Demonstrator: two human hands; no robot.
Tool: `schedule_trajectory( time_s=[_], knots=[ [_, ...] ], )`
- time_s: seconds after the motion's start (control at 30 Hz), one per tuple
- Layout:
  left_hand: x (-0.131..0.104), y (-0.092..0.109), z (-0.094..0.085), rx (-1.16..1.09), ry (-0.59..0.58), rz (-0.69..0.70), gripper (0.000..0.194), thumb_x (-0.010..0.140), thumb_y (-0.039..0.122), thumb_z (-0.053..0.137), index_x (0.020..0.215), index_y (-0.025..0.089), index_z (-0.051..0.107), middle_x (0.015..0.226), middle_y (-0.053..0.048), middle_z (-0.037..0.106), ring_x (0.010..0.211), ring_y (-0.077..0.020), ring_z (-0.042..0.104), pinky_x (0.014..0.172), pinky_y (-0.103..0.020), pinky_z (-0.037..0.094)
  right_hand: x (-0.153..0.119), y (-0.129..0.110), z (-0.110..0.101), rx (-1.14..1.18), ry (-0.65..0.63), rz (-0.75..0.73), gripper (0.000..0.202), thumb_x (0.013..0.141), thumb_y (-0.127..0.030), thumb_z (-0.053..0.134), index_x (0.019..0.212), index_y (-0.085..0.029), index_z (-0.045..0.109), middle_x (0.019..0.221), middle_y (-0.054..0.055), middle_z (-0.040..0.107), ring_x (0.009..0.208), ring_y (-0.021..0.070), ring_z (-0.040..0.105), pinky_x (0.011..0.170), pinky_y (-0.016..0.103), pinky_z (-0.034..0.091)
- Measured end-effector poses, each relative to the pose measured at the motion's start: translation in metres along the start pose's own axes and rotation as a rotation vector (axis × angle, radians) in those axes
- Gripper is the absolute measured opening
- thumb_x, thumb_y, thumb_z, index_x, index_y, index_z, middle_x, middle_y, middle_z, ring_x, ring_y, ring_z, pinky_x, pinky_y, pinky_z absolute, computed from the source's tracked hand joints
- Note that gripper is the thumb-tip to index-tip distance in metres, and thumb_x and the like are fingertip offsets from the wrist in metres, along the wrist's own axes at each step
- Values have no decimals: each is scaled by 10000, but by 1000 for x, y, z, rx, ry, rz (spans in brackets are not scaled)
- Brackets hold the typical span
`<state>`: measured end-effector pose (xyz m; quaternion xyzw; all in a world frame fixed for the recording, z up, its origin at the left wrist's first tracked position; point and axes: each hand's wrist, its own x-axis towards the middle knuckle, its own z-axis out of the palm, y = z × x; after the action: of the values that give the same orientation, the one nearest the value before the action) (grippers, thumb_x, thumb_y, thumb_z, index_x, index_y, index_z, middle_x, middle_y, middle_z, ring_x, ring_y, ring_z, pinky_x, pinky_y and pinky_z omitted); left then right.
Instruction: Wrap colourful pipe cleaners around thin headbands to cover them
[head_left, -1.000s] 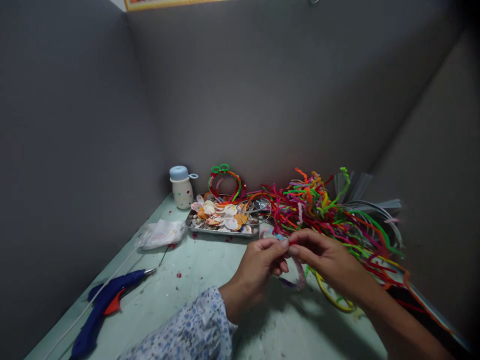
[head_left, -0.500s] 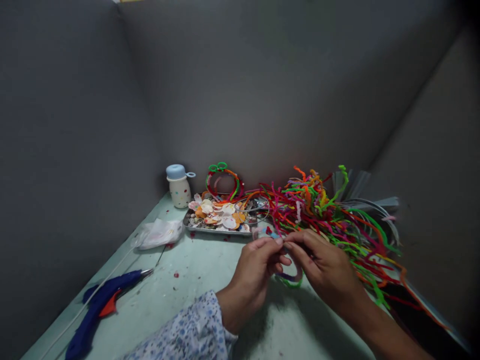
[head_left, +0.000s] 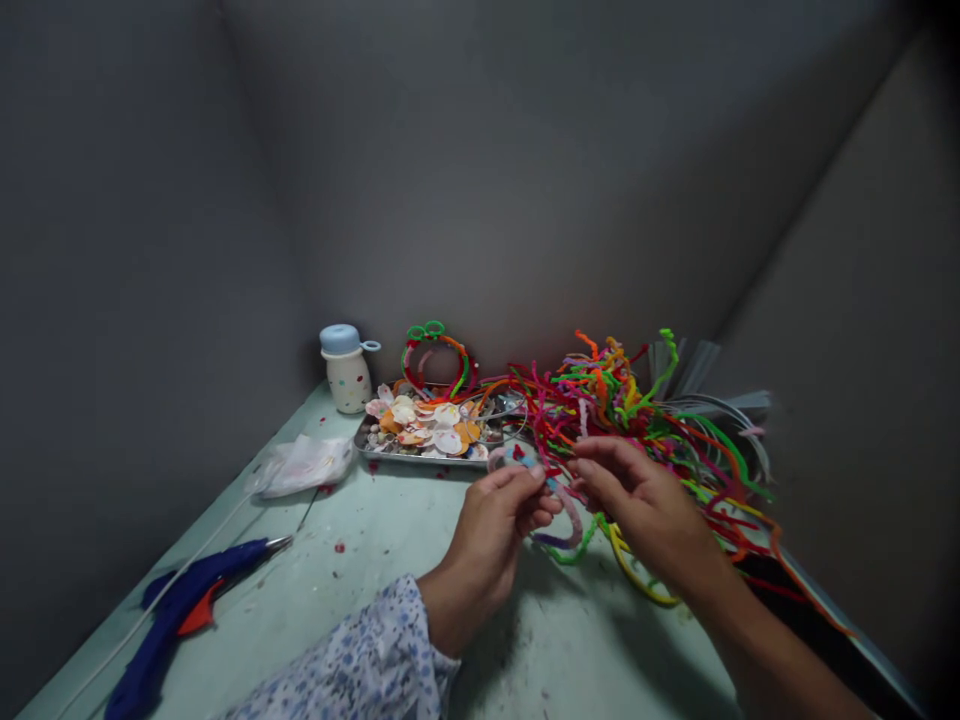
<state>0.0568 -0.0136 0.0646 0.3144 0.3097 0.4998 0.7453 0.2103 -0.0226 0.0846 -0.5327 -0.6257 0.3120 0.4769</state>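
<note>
My left hand point(head_left: 495, 535) pinches a fuzzy headband point(head_left: 574, 520) wrapped in pink, purple, blue and green pipe cleaners. Small red bits show near its blue part, just past my fingertips. Part of the band is hidden behind the fingers. To the right, my right hand point(head_left: 637, 500) is held a short way off the band, its fingers curved and slightly apart, with nothing visible in them. Behind that hand spreads a big tangle of loose pipe cleaners point(head_left: 611, 385) in many colours. A yellow loop point(head_left: 637, 575) lies on the table below it.
A metal tray point(head_left: 420, 461) bears paper-like petals, with a finished-looking colourful headband point(head_left: 464, 372) standing at its back. Left of it are a white bottle point(head_left: 349, 385) and a plastic packet point(head_left: 304, 466). A blue glue gun point(head_left: 187, 600) lies front left. Grey panels surround the table.
My right hand has parted from my left fingertips and moved slightly right and up. My left hand still grips the headband. The whole view has shifted a little.
</note>
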Motion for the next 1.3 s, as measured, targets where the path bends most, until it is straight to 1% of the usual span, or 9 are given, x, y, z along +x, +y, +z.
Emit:
schedule_trajectory(
  time_s=[0.17,0.3,0.4,0.5,0.67,0.8,1.03,1.2,1.3],
  knots=[
    [2,-2,-1,52,-31,-1,202,773,274,680,807,78,643,673,-41,616,595,-78,570,554,-162,431,0,-1,-4,-171,-88,-93,184,853,-342,576,966,-213,642,930,55,683,849,202,638,752,317,500],
    [3,-5,-1,39,-82,-34,238,798,301,654,869,74,653,741,-58,624,609,-84,587,534,-164,426,0,0,-5,-314,-80,-191,170,883,-314,526,900,-217,665,878,45,670,822,194,621,745,310,467],
    [2,-5,0,21,-116,-28,218,786,281,669,883,86,656,783,-46,618,630,-81,596,525,-158,415,0,0,-6,-317,-66,-179,176,897,-316,498,903,-210,639,856,37,667,788,186,615,720,298,459],
    [3,-6,-1,29,-139,-17,189,750,224,703,874,87,661,739,-22,602,617,-64,578,525,-148,403,-2,-2,-5,-305,-89,-154,180,908,-322,472,904,-211,614,828,27,658,754,179,602,690,291,451],
    [6,-6,-4,3,-110,-13,185,717,206,735,842,98,653,706,-10,605,583,-51,559,519,-139,397,-4,-1,1,-120,-116,-68,163,883,-334,505,960,-211,579,822,24,638,730,174,593,643,283,471],
    [8,-6,-4,-48,-89,-2,203,709,207,752,847,105,644,740,-11,611,582,-39,556,525,-126,411,-3,2,3,105,-179,23,283,831,-338,582,1082,-211,544,846,19,608,751,169,598,631,279,498],
    [11,-6,-5,-98,-63,-51,283,662,249,802,827,102,626,670,23,556,510,-15,502,469,-104,393,1,4,1,249,-225,113,326,781,-357,644,1063,-201,594,771,-2,588,709,148,577,634,276,491],
    [10,-7,-6,-63,-57,-39,312,674,275,791,883,106,631,716,20,566,501,-6,488,464,-108,377,2,6,-2,304,-181,134,346,767,-352,674,1076,-212,608,777,-9,603,738,144,594,695,277,490],
    [10,-7,-6,-24,-78,-22,310,678,300,783,864,107,628,674,20,558,499,-16,484,468,-119,357,2,7,-2,296,-185,133,376,773,-363,671,1105,-200,603,771,-1,604,733,150,595,689,280,491]
  ],
)
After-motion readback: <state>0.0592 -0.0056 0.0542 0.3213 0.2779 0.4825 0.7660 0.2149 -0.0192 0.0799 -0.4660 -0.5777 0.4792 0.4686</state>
